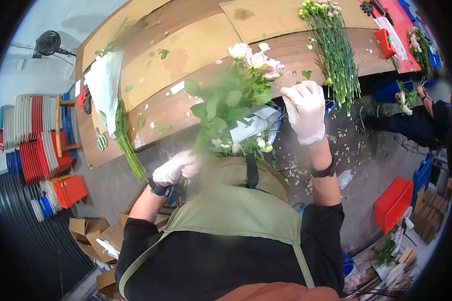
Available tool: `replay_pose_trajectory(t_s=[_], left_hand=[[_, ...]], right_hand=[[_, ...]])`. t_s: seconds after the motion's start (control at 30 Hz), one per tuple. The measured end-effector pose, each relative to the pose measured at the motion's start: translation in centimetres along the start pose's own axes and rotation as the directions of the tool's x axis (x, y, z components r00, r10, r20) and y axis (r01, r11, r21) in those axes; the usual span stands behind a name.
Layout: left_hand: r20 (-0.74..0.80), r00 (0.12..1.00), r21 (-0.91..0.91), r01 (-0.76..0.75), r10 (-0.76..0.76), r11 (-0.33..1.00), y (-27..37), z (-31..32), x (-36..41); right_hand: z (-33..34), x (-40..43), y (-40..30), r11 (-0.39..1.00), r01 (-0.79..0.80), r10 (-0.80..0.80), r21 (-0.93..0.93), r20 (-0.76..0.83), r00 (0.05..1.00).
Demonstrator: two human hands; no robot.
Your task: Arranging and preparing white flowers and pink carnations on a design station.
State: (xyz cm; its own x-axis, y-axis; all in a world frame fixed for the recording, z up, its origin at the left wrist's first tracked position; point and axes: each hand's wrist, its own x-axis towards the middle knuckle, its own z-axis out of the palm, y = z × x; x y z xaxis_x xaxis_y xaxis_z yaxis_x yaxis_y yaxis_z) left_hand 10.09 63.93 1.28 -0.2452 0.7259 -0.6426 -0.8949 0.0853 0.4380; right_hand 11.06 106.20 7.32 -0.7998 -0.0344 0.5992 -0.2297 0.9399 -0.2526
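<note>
My left hand, in a white glove, is closed around the lower stems of a bunch of pale pink roses. The green stems and leaves lean up and right across the front edge of the wooden table, partly blurred. To the right of the blooms and apart from them is my gloved right hand, raised with its fingers curled together. Nothing shows in it, though its fingertips are partly hidden. Below the roses, a blue bucket holds cut greenery, white flowers and a white sheet.
A wrapped bunch and green-handled scissors lie on the table's left. Long-stemmed carnations overhang its right edge. Another person's hand is beside flowers at far right. Petals litter the floor near a red bin.
</note>
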Motion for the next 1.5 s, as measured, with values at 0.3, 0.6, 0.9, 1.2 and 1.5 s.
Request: replay_pose_trajectory(t_s=[0.3,0.6,0.9,1.2,1.5], left_hand=[[-0.039,0.995,-0.071,-0.099,0.097,0.992,0.7,0.2,-0.4],[-0.041,0.999,0.221,-0.009,0.019,0.975,2.3,1.8,-0.4],[-0.102,0.994,0.184,-0.029,0.048,0.982,1.0,-0.9,-1.1],[-0.089,0.995,0.23,-0.019,0.04,0.973,0.9,-1.0,-1.1],[-0.083,0.993,0.223,-0.065,0.085,0.973,0.2,-0.7,-0.6]], right_hand=[[-0.5,-1.3,0.4,0.798,-0.349,0.419,0.492,-0.036,0.907],[0.3,-1.6,2.3,0.888,-0.43,0.459,0.164,-0.264,0.848],[-1.5,-3.1,3.4,0.963,-0.228,0.238,0.141,-0.06,0.969],[3.3,0.8,-5.2,0.926,-0.094,0.062,0.365,0.099,0.993],[6.8,-3.7,-7.9,0.621,-0.56,0.518,0.548,0.249,0.818]])
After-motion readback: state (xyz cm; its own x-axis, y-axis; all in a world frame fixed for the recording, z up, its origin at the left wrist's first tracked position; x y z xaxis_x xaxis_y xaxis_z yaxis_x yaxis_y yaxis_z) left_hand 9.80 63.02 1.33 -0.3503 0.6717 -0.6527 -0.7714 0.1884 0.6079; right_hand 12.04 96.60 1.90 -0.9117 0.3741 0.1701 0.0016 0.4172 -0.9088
